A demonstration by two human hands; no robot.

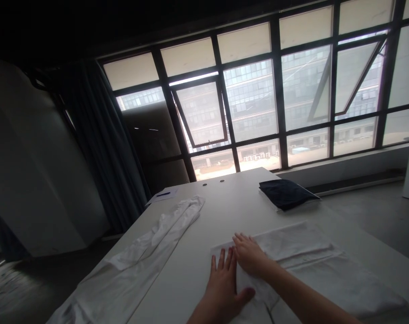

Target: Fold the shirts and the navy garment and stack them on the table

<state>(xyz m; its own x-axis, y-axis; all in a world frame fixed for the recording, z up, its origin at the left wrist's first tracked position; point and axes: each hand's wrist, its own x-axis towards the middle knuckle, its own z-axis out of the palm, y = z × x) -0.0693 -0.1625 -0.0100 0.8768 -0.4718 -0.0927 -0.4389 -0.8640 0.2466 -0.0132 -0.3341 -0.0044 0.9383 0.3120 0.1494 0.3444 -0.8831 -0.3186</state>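
Observation:
My left hand (222,283) lies flat on the white table (238,198), fingers stretched out, its thumb side resting against the left edge of a folded white garment (312,261). My right hand (249,254) presses palm down on that same garment's left end, fingers spread. Neither hand holds anything. A second white garment (146,256) lies loosely bunched in a long strip along the table's left side.
A folded dark blue cloth on a white sheet (287,193) sits at the table's far right. A paper with a blue pen (164,195) lies at the far left corner. Large windows (258,99) and a dark curtain (103,144) stand behind.

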